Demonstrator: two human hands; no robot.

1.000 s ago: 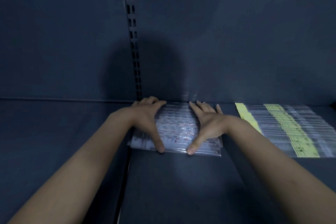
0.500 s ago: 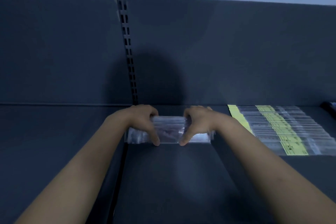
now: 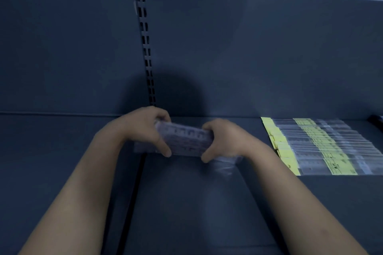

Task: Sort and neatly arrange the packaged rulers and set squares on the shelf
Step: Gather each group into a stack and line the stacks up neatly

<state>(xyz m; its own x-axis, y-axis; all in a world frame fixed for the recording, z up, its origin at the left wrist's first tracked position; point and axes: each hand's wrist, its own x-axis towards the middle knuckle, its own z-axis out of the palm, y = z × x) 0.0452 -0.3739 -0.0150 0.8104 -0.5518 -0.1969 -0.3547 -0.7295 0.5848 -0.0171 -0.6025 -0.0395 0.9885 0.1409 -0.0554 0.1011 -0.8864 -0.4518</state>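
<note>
I see the fingers (image 3: 161,115) of both hands curled tight round a bundle of clear packets (image 3: 186,141). The left hand (image 3: 145,130) holds its left end and the right hand (image 3: 224,141) its right end, with thumbs at the near edge. The bundle is tilted up near the back edge of the shelf (image 3: 186,203), by the slotted upright (image 3: 147,58). I judge this is to square its edges. Blur hides whether it holds rulers or set squares. Yellow-labelled packaged rulers (image 3: 323,147) lie fanned towards the right edge.
</note>
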